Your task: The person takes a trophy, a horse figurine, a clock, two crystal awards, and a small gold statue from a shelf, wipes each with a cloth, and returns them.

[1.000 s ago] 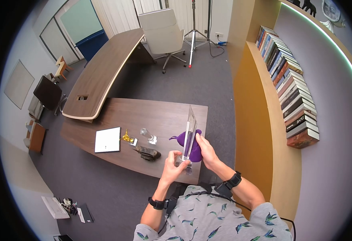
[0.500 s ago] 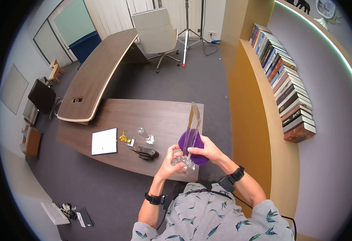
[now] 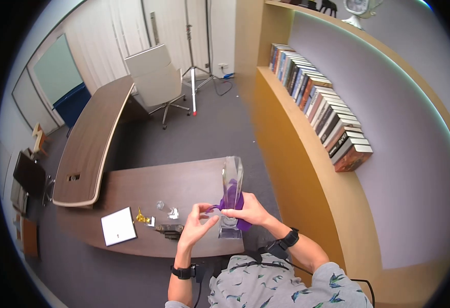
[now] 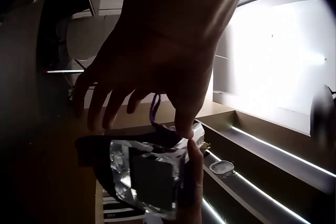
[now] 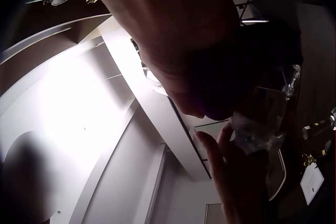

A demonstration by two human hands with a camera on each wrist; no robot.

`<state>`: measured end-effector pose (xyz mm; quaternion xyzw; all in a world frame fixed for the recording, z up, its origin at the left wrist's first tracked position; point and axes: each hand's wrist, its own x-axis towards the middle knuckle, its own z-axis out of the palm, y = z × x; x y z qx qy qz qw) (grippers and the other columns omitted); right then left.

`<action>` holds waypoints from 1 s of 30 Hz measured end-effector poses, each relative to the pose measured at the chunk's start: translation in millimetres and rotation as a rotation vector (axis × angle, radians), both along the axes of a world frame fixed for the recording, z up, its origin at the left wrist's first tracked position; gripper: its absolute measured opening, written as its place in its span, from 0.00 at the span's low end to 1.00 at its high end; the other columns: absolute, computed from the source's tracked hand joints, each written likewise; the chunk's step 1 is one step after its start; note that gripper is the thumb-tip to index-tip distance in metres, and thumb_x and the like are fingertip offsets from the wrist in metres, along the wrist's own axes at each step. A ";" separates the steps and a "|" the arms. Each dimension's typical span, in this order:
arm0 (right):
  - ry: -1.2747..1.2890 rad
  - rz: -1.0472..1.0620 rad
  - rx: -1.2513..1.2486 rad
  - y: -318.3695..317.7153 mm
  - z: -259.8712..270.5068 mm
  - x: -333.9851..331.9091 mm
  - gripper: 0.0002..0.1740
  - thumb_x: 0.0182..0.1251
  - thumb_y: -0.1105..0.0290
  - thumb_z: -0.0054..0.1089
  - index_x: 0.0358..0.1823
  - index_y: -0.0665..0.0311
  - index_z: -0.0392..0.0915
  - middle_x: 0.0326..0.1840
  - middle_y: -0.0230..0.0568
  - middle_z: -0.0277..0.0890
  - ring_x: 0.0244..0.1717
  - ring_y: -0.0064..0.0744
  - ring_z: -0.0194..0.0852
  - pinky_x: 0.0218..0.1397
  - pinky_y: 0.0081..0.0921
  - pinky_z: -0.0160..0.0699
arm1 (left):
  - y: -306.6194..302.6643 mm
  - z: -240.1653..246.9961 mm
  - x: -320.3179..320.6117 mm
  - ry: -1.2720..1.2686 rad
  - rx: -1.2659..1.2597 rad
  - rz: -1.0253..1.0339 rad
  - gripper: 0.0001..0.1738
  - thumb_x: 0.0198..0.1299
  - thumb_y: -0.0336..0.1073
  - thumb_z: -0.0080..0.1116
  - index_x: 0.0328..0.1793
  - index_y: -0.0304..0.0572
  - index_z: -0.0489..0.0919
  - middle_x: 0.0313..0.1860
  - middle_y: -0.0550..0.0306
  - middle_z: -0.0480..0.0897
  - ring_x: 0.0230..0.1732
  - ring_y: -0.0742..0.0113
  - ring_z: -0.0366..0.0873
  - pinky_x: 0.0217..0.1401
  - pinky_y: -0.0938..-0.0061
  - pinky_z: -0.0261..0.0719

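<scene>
A tall clear crystal trophy (image 3: 232,174) stands upright over the near right corner of the table. My right hand (image 3: 256,209) grips it through a purple cloth (image 3: 244,225), with the thumb across the front of the trophy. To the left of it, my left hand (image 3: 192,229) has its fingers spread and loosely bent. A thin purple loop (image 4: 154,111) of the cloth reaches toward those fingers. In the left wrist view the faceted trophy base (image 4: 152,179) shows below the left hand, with nothing gripped between thumb and fingers.
On the table (image 3: 178,177) lie a white board (image 3: 118,227), a small gold figurine (image 3: 142,216), a clear crystal piece (image 3: 172,212) and a dark camera-like object (image 3: 169,231). Beyond are a curved desk (image 3: 89,138) and an office chair (image 3: 155,77). A bookshelf (image 3: 309,149) runs along the right.
My left hand has let go of the trophy's base and moved left. My right hand keeps holding the trophy with the cloth. The head view has turned to the right and tilted up.
</scene>
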<state>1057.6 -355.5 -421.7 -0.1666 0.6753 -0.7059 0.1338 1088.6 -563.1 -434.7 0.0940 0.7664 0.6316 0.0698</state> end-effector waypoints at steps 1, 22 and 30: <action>0.145 -0.075 0.171 0.5 4.2 4.6 0.20 0.52 0.59 0.69 0.38 0.67 0.77 0.26 0.37 0.78 0.29 0.30 0.78 0.38 0.27 0.76 | -4.5 7.8 -6.6 0.079 -0.088 -0.089 0.30 0.52 0.39 0.67 0.57 0.37 0.67 0.54 0.52 0.72 0.57 0.64 0.70 0.59 0.68 0.68; 0.736 -0.549 0.703 10.2 6.6 92.6 0.28 0.55 0.56 0.65 0.44 0.77 0.70 0.37 0.53 0.70 0.37 0.52 0.69 0.41 0.39 0.71 | 80.0 58.8 -17.7 0.097 0.730 -0.083 0.14 0.59 0.21 0.55 0.46 0.39 0.63 0.31 0.57 0.74 0.28 0.63 0.80 0.34 0.69 0.80; 0.067 -0.181 0.111 71.9 -19.5 75.6 0.20 0.70 0.55 0.50 0.45 0.67 0.76 0.34 0.37 0.78 0.35 0.21 0.72 0.40 0.24 0.73 | 113.9 72.4 -5.1 0.007 0.892 -0.437 0.11 0.58 0.28 0.57 0.42 0.41 0.67 0.23 0.58 0.68 0.16 0.72 0.66 0.18 0.75 0.70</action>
